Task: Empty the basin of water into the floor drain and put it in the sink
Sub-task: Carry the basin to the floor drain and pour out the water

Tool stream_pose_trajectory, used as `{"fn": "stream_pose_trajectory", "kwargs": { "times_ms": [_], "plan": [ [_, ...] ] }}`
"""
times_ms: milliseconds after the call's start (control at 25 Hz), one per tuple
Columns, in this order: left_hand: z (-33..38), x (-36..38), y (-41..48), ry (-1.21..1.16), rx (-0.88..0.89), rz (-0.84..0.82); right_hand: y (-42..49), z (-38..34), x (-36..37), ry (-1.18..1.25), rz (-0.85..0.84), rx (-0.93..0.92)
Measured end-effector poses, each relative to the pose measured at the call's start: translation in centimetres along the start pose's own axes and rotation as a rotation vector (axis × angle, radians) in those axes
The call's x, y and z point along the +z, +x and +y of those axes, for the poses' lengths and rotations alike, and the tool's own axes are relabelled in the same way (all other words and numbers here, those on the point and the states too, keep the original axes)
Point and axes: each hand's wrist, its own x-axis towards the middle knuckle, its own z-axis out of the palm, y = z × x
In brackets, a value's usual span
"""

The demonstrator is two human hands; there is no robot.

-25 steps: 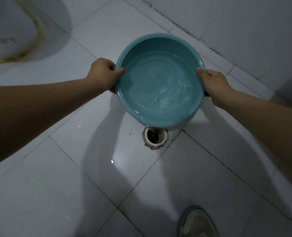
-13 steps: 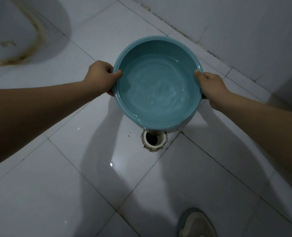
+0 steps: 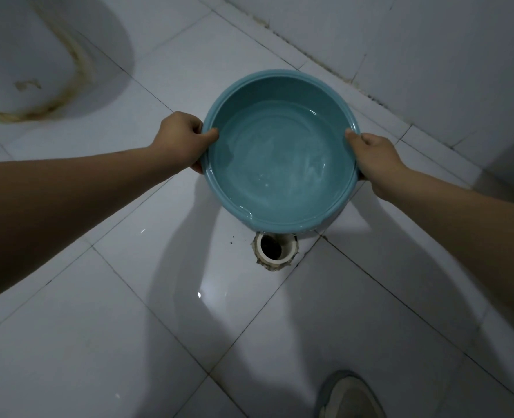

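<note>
Teal basin (image 3: 280, 158), holding water, held above the white tiled floor (image 3: 99, 327), its near rim over the floor drain (image 3: 275, 250). Left hand (image 3: 180, 140) and right hand (image 3: 373, 158) each clasp opposite rims, thumbs inside. A shoe (image 3: 350, 396) lies nearer than the drain.

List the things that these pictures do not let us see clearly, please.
- Head view: the far part of the floor drain is covered by the basin.
- The fingers under the rim are hidden, so each grip of the left hand and right hand shows only partly.
- The shoe is cut off by the bottom edge.
- The sink is out of frame.
- The water depth cannot be judged.
</note>
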Motion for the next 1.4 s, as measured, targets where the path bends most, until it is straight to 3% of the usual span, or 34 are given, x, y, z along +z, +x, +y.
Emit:
{"fn": "stream_pose_trajectory", "kwargs": {
  "times_ms": [1400],
  "plan": [
    [1.2,-0.9,-1.1,0.013,0.042,0.02,-0.7,-0.5,-0.4,-0.058,0.039,-0.073]
  ]
}}
